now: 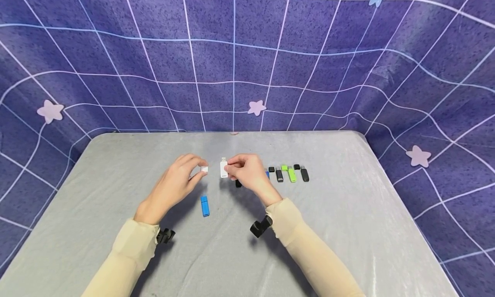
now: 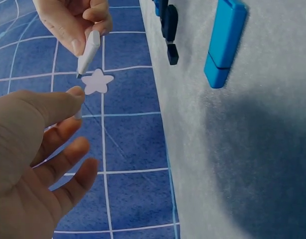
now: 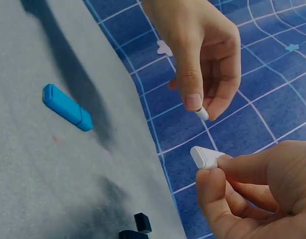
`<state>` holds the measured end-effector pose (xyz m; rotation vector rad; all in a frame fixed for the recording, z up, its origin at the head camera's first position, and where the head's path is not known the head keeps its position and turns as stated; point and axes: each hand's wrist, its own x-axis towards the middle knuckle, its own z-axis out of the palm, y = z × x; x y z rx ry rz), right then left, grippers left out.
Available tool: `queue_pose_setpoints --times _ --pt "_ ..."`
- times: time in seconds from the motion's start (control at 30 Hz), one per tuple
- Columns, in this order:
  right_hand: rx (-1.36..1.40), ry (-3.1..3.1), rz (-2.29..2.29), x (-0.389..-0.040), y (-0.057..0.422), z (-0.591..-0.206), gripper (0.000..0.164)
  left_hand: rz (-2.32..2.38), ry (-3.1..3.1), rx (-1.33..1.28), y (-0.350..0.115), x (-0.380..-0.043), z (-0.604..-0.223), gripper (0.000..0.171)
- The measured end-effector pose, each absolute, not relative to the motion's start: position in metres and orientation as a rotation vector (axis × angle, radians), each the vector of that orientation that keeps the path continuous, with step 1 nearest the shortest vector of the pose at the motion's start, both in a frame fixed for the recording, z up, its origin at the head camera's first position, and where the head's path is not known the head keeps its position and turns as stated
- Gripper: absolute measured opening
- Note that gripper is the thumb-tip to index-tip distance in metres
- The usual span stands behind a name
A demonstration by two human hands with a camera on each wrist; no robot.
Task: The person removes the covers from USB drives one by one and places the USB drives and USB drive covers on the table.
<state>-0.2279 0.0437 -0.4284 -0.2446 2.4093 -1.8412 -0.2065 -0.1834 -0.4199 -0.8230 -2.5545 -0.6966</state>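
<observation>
My right hand pinches a white USB stick by its side, above the table, its metal plug bare and pointing away from me. Between thumb and finger, my left hand holds a small white cap. A gap separates the cap from the stick. In the left wrist view the cap shows partly below the thumb, and the stick is tilted. A blue USB stick with its cap on lies on the table, nearer to me than both hands.
Right of my right hand lie a dark USB stick, a green one and a black one, each with its cap beside it. Another blue stick and a black item are partly hidden by that hand. A grey cloth covers the table.
</observation>
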Motion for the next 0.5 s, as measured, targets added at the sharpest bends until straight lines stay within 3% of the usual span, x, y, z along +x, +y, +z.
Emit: queue_pose_setpoints --times 0.5 --pt "-0.171 2.416 -1.786 -0.234 0.036 -0.442 0.012 -0.675 -2.62 -0.805 -0.183 -0.212 -0.434 0.019"
